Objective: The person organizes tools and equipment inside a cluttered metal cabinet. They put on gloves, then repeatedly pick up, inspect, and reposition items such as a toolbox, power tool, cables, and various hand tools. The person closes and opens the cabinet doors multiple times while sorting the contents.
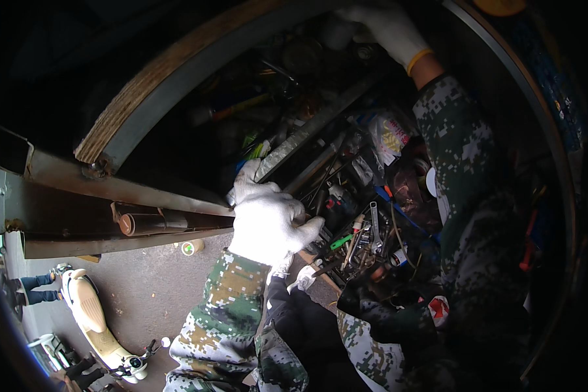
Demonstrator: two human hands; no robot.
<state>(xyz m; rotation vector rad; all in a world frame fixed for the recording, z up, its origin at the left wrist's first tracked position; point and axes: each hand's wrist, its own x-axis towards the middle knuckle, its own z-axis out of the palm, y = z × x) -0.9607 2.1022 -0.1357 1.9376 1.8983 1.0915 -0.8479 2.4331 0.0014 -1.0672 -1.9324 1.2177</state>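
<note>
My left hand (268, 212), in a white knit glove, bends its fingers over the metal frame edge (209, 202) at the front of a dark storage compartment. The near end of a grey metal bar (320, 124) meets its fingers. My right hand (389, 29), in a white glove with a yellow cuff, reaches far into the compartment at the top. Its fingertips are in shadow, close to a dim grey rounded thing (338, 32); whether they hold it cannot be made out. Both my sleeves are camouflage-patterned.
Loose tools, including a wrench (375, 225) and a green-handled tool (341, 242), crowd the compartment beside a plastic bag (389, 137). A wood-edged panel (150, 85) arches overhead. A cream scooter (95, 313) and a person's legs (39, 291) are outside on the left.
</note>
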